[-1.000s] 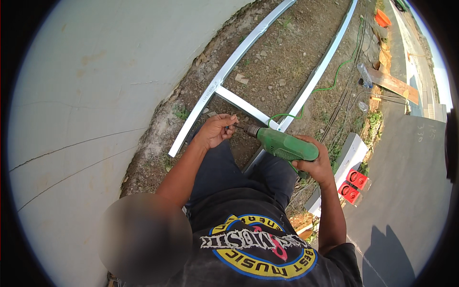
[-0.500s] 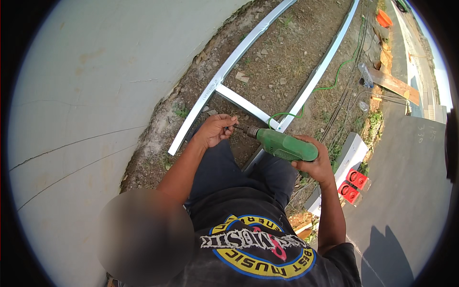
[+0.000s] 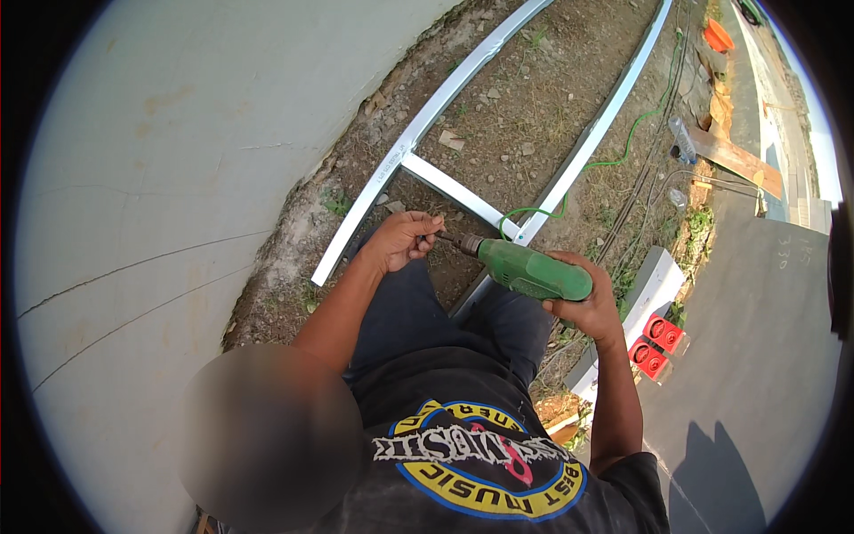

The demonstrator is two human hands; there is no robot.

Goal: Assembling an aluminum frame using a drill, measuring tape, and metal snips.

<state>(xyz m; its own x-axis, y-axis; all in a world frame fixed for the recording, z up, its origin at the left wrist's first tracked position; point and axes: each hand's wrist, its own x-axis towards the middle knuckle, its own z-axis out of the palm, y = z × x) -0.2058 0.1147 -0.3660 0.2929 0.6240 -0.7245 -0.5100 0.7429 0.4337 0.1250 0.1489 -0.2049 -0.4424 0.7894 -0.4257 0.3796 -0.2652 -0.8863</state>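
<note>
Jutting from right grip [image 3: 594, 307]: drill [image 3: 534, 271]

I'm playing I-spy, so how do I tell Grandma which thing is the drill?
Start at the silvery metal frame on the dirt. Below its crossbar in the picture, find the right hand. It grips the drill: a chunky green body with a narrow front pointing toward the left hand, unlike the thin green cord.

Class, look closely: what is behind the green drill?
Metal rail shows above and below the green drill, with dark trousers below; whatever its body covers cannot be seen.
</note>
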